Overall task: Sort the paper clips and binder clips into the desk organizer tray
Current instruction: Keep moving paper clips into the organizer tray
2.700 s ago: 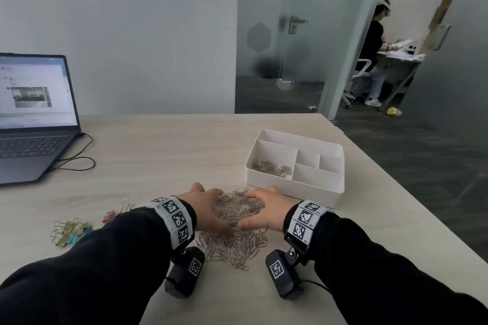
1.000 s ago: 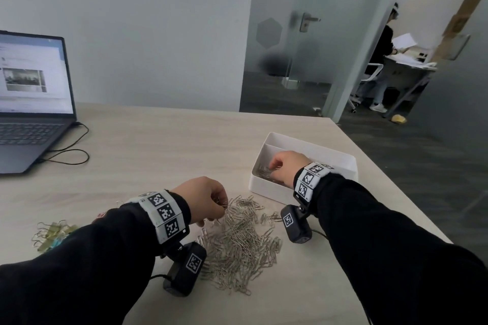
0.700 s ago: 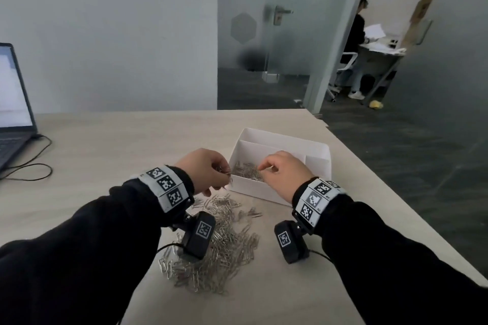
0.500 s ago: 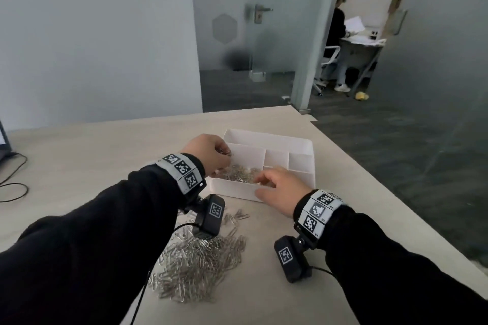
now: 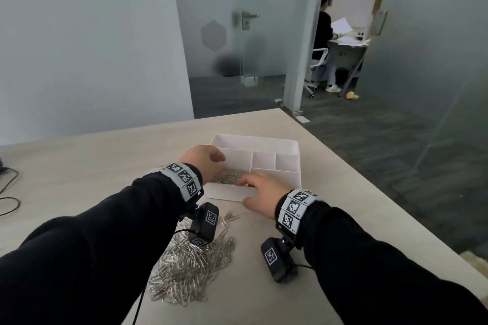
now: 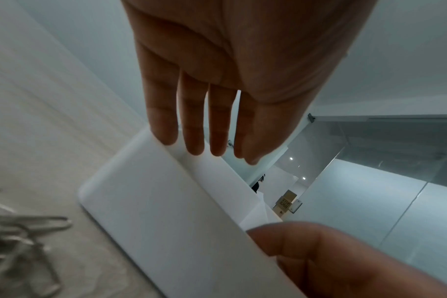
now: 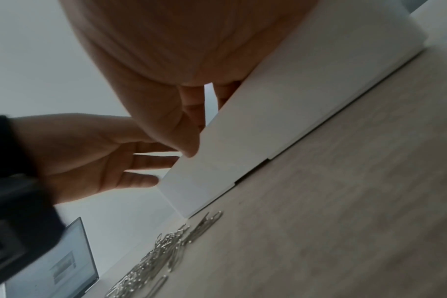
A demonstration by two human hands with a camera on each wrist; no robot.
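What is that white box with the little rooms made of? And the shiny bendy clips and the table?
White divided tray: probably plastic, smooth matte walls, rounded corners. Silver paper clips: bent metal wire, by their grey glint. Pale table: wood-grain lines show; real wood or printed laminate, cannot tell.

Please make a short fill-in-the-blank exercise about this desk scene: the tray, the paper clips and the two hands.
1. The white organizer tray holds paper clips in only ____ of its compartments.
2. The big pile of paper clips lies on the ____, outside the tray.
3. The fingers of the left hand are ____, holding nothing.
4. The right hand rests against the tray's ____ wall.

Missing words: one; table; straight; near
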